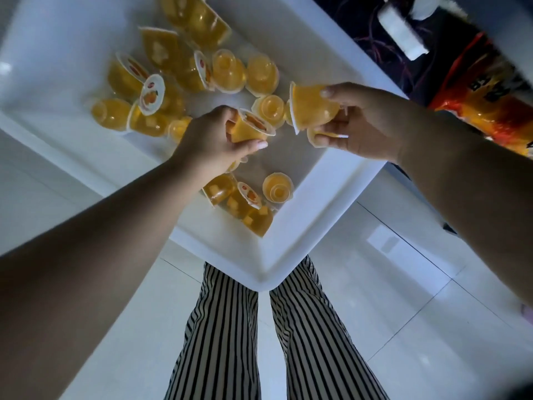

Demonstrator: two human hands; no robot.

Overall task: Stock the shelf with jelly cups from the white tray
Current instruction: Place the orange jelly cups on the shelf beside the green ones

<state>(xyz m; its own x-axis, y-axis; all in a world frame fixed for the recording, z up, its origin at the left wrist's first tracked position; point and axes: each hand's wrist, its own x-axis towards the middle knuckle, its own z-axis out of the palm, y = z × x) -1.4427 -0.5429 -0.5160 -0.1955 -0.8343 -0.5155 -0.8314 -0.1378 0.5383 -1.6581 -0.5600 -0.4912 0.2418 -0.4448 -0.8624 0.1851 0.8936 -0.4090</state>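
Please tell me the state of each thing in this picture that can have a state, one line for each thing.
Left hand: grips one jelly cup, lid sealed.
Right hand: holds a tilted cup and a second cup under it.
White tray: partly filled with loose cups.
Cups in tray: sealed, some on their sides, some upside down.
Orange bag: lying beside the tray.

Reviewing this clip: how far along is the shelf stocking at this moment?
Done: nothing can be confirmed; no shelf is in view. In hand: the left hand grips one jelly cup; the right hand holds an upper cup, with a second cup under its fingers, all over the white tray. Left: many loose cups lie in the tray, so most of the job seems to remain.
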